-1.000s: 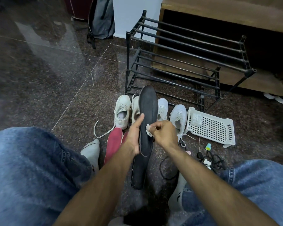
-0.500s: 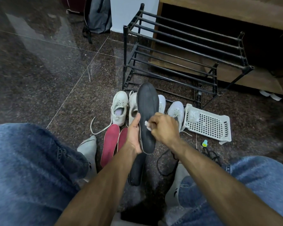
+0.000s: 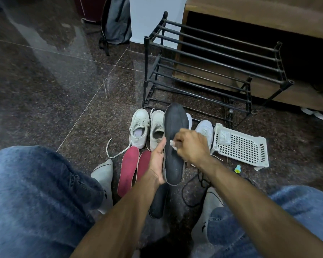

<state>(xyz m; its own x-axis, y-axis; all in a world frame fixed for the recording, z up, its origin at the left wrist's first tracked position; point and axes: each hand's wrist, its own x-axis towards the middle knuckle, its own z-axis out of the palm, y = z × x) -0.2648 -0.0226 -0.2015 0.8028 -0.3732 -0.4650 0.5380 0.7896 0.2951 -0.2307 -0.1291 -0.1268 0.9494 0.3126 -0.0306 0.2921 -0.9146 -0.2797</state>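
So I've got the black insole [image 3: 175, 120] held up off the floor, out between my knees, in front of the row of white sneakers [image 3: 139, 130]. Its long axis runs pretty much straight away from me. The rounded toe end points at the shoe rack [image 3: 213, 58], the heel end points back at me, and the dark face looks up toward my head. It leans only a touch sideways.

My left hand [image 3: 157, 164] holds it by the left edge, down on the heel half, with the palm cupped against the side and the thumb lying up along the rim. The other fingers go round behind the insole, so I can't see them. My right hand [image 3: 192, 146] comes in from the right, fingers curled tight on a small white wad [image 3: 172, 143] that sits against the insole's face about halfway up. That hand is kinda blurry, and I can't tell what the wad is made of.

As for hidden stuff, the insole covers most of one sneaker behind it. A second black insole [image 3: 158, 202] lies on the floor, partly under my left forearm. Two red insoles [image 3: 128, 170] lie just left of it, one of them half behind my left hand. A white basket [image 3: 241, 146] lies off to the right near the rack.
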